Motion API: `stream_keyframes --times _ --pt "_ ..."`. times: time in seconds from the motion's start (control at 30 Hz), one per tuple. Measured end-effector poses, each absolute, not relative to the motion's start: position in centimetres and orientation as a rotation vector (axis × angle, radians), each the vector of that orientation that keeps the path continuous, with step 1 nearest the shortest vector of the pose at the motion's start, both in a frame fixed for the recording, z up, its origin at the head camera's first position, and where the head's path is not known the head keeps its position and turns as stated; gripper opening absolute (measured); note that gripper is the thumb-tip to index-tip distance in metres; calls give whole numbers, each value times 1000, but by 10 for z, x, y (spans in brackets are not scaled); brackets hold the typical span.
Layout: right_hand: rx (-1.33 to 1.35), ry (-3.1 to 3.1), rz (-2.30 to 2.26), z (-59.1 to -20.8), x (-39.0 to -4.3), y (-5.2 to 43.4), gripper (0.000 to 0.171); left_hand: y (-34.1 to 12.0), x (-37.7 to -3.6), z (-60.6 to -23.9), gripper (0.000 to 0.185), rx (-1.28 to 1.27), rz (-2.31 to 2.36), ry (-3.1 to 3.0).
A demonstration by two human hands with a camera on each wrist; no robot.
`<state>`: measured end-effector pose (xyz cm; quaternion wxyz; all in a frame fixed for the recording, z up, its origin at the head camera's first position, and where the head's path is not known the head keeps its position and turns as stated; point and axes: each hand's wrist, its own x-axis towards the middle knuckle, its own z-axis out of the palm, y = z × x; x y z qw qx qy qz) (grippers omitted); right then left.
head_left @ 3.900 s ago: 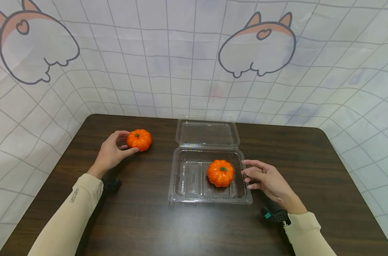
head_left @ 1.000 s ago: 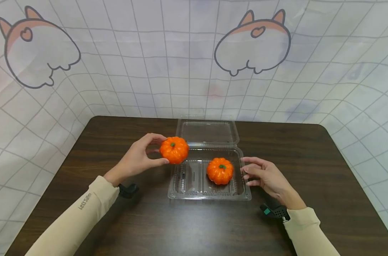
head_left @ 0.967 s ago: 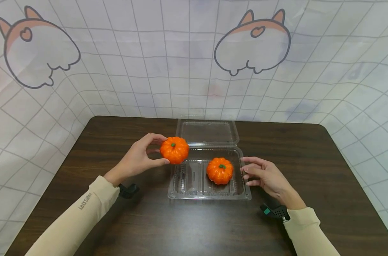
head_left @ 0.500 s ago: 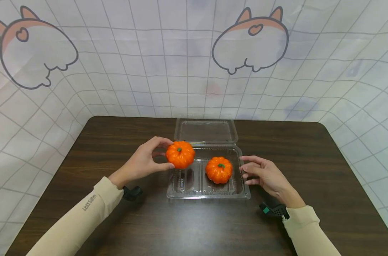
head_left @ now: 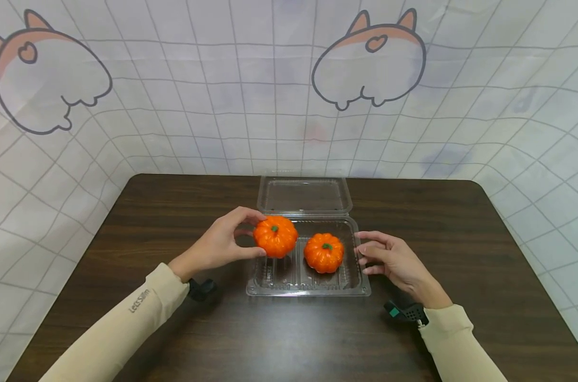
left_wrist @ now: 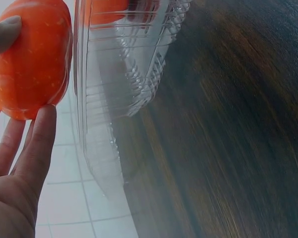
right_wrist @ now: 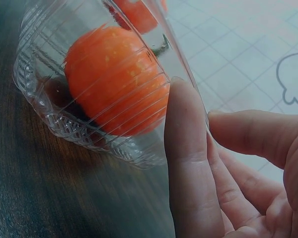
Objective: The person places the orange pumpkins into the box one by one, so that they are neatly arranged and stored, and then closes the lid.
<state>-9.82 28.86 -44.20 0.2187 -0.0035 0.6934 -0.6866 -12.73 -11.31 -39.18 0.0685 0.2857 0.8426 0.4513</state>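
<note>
My left hand (head_left: 217, 246) holds a small orange pumpkin (head_left: 276, 237) with a green stem between thumb and fingers. In the left wrist view this pumpkin (left_wrist: 35, 64) is just above the rim of a clear plastic clamshell container (left_wrist: 107, 79). A second orange pumpkin (head_left: 324, 253) sits in the right half of the container's base (head_left: 308, 292). With thumb and forefinger, my right hand (head_left: 403, 265) pinches the container's right rim. Through the clear wall, the right wrist view shows the seated pumpkin (right_wrist: 116, 79) close to my right fingers (right_wrist: 191, 148).
The container's lid (head_left: 304, 196) lies folded back toward the far table edge. Dark wood-grain table (head_left: 289, 339) surrounds the container. A white grid-patterned curtain (head_left: 251, 95) with corgi drawings hangs behind and at both sides. Each wrist wears a black device (head_left: 405, 312).
My left hand has lifted its pumpkin from the table at the left and carried it right, over the container's left half. The right hand stays at the rim.
</note>
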Motion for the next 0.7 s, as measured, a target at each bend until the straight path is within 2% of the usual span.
stream_keyframes --times 0.7 --pt "-11 1888 -1919 -441 -100 289 56 -97 -135 -397 64 926 1248 2522"
